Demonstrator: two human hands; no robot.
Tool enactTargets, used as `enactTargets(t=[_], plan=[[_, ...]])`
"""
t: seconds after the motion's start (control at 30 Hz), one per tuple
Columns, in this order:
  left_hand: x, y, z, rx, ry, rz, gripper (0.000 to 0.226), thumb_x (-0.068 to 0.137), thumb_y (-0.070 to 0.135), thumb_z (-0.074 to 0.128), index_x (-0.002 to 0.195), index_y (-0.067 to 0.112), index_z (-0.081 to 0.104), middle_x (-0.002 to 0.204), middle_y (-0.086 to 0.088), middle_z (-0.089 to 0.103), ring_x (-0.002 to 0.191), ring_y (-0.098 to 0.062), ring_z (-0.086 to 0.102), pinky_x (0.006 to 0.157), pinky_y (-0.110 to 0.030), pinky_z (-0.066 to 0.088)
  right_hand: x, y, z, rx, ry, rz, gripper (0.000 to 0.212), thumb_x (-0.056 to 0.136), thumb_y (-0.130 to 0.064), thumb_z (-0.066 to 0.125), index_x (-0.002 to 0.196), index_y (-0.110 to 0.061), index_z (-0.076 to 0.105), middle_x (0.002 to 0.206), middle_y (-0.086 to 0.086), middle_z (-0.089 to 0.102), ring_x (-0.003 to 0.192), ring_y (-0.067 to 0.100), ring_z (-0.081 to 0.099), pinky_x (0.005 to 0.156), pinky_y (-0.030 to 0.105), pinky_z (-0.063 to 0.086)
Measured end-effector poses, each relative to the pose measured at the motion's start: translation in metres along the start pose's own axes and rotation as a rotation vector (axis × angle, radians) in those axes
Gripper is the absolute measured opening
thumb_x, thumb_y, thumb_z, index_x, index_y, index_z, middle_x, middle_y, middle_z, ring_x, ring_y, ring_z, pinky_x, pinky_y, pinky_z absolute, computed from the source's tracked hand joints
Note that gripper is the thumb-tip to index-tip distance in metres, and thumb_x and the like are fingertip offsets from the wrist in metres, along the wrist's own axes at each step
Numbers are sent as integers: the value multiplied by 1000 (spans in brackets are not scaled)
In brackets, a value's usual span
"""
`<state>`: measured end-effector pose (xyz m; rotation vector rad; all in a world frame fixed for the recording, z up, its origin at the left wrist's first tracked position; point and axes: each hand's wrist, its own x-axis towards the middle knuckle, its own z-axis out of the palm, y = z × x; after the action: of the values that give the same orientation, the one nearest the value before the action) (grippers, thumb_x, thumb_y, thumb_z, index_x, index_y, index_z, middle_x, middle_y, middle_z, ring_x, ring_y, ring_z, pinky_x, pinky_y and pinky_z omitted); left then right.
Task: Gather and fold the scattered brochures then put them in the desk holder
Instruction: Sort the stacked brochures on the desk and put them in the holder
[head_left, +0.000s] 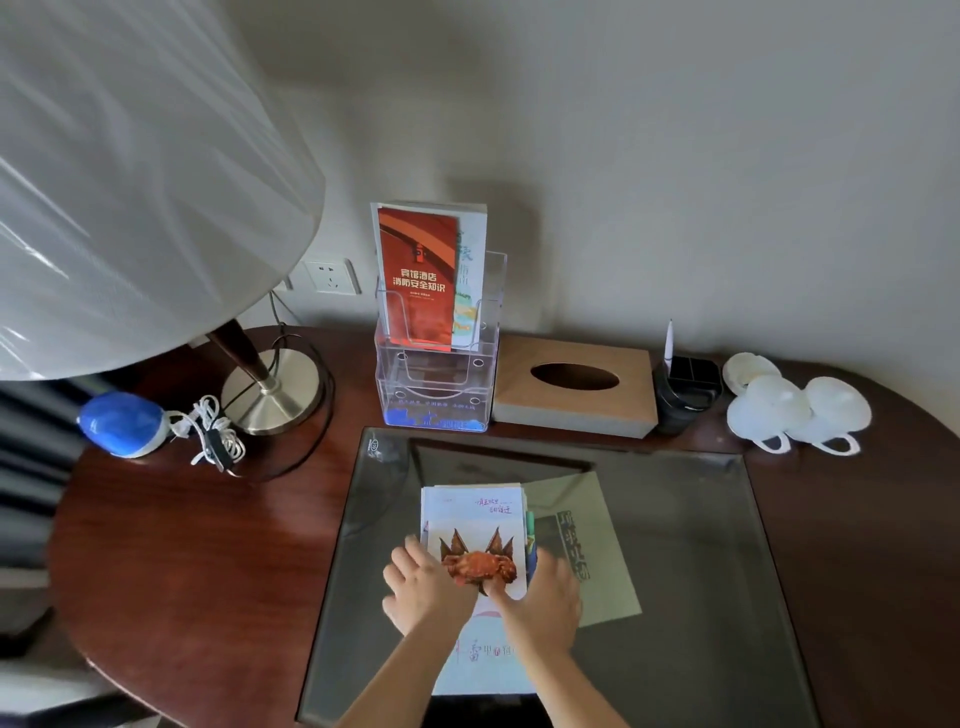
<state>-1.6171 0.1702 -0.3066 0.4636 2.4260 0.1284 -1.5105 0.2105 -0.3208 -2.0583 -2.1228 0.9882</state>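
We read the clearest writing on the red brochure (418, 280), which stands upright in the upper pocket of the clear holder (436, 387). Its white characters say 宾馆酒店 消防安全知识. A pale brochure (471, 260) stands just behind it to the right, its vertical writing too faint for us to read. The holder's front lip carries blue print and a line of small characters we cannot make out.

The crab brochure (475, 519) lies on the glass sheet (701, 545) that covers the middle of the dark wooden bench (182, 545), well apart from the holder. It is white, with an orange-red crab pictured at its centre, red handwriting-style characters near its top edge and pink ones lower down, all too small to read. Coloured edges of other sheets show along its right side. A grey-green brochure (602, 551) with large dark vertical characters lies partly under it to the right.

Our left hand (426, 587) rests on the crab brochure's left edge and our right hand (545, 597) on its right edge. The fingers of both are spread flat and press on the paper without curling round it.

Beside the holder sit a wooden tissue box (571, 387) and a black pen pot (685, 389).
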Motion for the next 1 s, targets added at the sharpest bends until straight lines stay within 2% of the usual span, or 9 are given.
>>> enactTargets(t=[0.07, 0.13, 0.27, 0.4, 0.5, 0.63, 0.8, 0.87, 1.0], plan=[[0, -6, -3, -5, 67, 69, 98, 77, 39, 64, 148, 13, 3, 149, -3, 18, 136, -23, 24, 104, -34, 36, -3, 2, 0, -40, 18, 8, 79, 71, -61, 65, 135, -21, 39, 132, 0, 45, 125, 18, 42, 102, 34, 38], [-4, -12, -3, -119, 87, 192, 83, 81, 35, 64, 146, 16, 17, 146, -3, 23, 133, -22, 27, 102, -32, 38, -3, 7, -2, 79, 5, 19, 85, 72, -57, 68, 140, -16, 35, 137, 3, 43, 128, 20, 43, 101, 34, 41], [-25, -37, 9, -281, 31, 337, 67, 86, 17, 58, 145, 21, 25, 146, 1, 28, 134, -18, 27, 107, -29, 34, -8, 19, -5, 216, 0, -16, 71, 72, -51, 74, 128, -15, 49, 118, -1, 59, 108, 17, 56, 85, 29, 51], [-41, -47, 16, -485, -77, 303, 67, 83, 2, 55, 142, 23, 34, 142, 0, 37, 128, -17, 38, 109, -38, 41, -13, 37, -2, 373, 20, -3, 39, 74, -39, 77, 103, -18, 62, 95, -2, 67, 86, 15, 64, 74, 36, 56], [-38, -45, 12, -538, -70, 294, 61, 82, -1, 52, 137, 24, 42, 134, -1, 46, 124, -19, 42, 104, -42, 45, -5, 45, -6, 554, 3, 68, 33, 72, -29, 81, 95, -13, 63, 88, 3, 70, 83, 21, 67, 74, 40, 56], [-27, -45, 9, -551, -37, 318, 55, 85, 5, 59, 135, 25, 45, 133, 3, 47, 122, -15, 44, 96, -26, 48, 9, 47, -26, 740, -29, 139, 23, 75, -16, 79, 92, -11, 63, 90, 10, 71, 84, 25, 68, 76, 43, 56], [-25, -52, 11, -531, -30, 324, 55, 84, 6, 63, 133, 23, 45, 130, 4, 45, 116, -11, 50, 88, -18, 47, 17, 72, -60, 742, -38, 157, 27, 79, -24, 76, 97, -16, 58, 91, 5, 69, 77, 21, 69, 52, 25, 46], [-22, -48, 9, -574, -48, 298, 51, 85, 8, 62, 131, 22, 45, 127, 3, 43, 110, -10, 53, 87, -20, 49, 22, 77, -67, 734, -74, 179, 33, 80, -24, 75, 104, -12, 56, 94, 6, 68, 79, 21, 67, 54, 25, 43], [-24, -23, 13, -661, -190, 209, 48, 87, 2, 55, 131, 19, 44, 126, -1, 45, 102, -15, 59, 64, -12, 49, 22, 74, -63, 710, -226, 193, 27, 81, -22, 74, 100, -12, 57, 98, 10, 69, 82, 22, 66, 59, 25, 44]])
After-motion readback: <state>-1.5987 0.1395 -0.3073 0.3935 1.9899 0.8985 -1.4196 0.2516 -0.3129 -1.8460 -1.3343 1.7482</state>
